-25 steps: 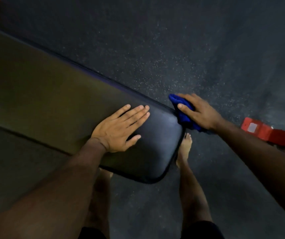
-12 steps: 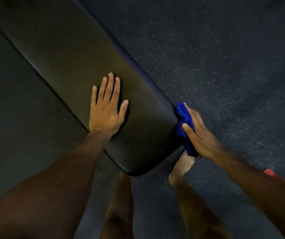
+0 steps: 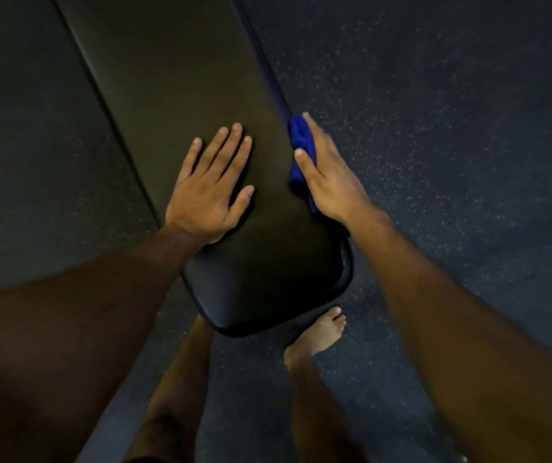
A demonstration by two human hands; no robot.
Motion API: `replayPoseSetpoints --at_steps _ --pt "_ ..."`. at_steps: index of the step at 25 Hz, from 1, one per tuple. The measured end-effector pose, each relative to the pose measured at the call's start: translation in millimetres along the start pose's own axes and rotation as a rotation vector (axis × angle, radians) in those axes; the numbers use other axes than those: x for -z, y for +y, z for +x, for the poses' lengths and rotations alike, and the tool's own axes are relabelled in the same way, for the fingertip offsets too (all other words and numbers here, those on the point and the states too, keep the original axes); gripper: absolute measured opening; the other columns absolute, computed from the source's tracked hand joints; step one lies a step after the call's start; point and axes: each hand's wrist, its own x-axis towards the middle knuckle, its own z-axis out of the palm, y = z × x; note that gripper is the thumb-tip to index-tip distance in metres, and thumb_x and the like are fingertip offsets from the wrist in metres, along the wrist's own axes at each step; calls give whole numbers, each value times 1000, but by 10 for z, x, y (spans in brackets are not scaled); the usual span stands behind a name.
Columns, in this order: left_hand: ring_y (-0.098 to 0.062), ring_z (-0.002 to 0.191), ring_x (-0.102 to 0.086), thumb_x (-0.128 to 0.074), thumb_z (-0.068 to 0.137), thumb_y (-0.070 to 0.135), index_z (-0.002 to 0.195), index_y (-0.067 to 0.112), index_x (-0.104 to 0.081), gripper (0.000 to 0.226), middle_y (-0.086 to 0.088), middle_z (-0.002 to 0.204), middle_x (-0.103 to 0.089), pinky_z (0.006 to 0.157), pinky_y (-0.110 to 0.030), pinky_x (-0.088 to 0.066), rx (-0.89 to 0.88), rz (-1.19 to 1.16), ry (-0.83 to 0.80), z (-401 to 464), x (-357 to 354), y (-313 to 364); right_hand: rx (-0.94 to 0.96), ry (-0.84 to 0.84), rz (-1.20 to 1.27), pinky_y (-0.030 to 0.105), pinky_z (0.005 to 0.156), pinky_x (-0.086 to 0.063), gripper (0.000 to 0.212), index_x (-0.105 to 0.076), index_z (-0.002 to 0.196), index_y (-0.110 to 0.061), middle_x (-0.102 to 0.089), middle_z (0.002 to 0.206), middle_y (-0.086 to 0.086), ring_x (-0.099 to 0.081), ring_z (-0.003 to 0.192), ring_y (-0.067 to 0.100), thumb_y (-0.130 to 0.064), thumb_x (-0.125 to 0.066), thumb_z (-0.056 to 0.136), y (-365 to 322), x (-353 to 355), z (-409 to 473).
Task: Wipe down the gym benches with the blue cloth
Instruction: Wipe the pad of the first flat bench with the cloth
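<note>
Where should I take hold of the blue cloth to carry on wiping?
Probably its bunched upper part, the blue cloth, reached from the bench's right side. The right hand already presses it against the bench side edge, thumb over it; the rest is hidden beneath the palm.

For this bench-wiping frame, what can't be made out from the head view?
- Bench: far end cut off by the top edge; frame and legs hidden under the pad.
- Blue cloth: mostly covered by the right hand, so its size and fold are unclear.
- The pad's right side face, where the cloth presses: turned away from the camera.
- Left hand lies flat; the pad beneath it is hidden.
</note>
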Motion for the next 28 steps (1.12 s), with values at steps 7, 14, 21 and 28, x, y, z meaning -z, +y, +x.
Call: replayPoseSetpoints --at_steps 7,14,21,28 --pt "-22 158 -14 -34 104 48 163 14 -22 69 -7 170 -17 126 -50 -14 15 -8 -29 14 59 -35 114 -111 -25 9 114 -13 59 -13 157 -36 -17 161 -16 -14 145 -10 -36 -42 105 366 99 -530" --pt "-22 158 -14 -35 104 47 163 14 -22 68 -7 170 -17 127 -50 -14 11 -19 -23 -16 40 -38 50 -92 -19 6 111 -16 55 -12 155 -36 -16 153 -30 -15 140 -17 -32 -36 106 507 29 -992" --pt "-22 158 -14 -33 104 48 163 14 -21 69 -7 171 -16 127 -50 -14 2 -7 -37 1 42 -33 22 -1 -61 22 97 -26 55 -10 158 -37 -26 159 -3 -24 120 -8 -43 -31 107 -169 15 260" --pt "-22 158 -14 -36 105 45 163 14 -21 68 -7 170 -17 126 -51 -15 26 -25 -28 0 60 -54 -55 -66 1 2 109 -14 54 -7 150 -49 -13 152 -38 -14 138 -20 -41 -35 105 501 -57 -1202"
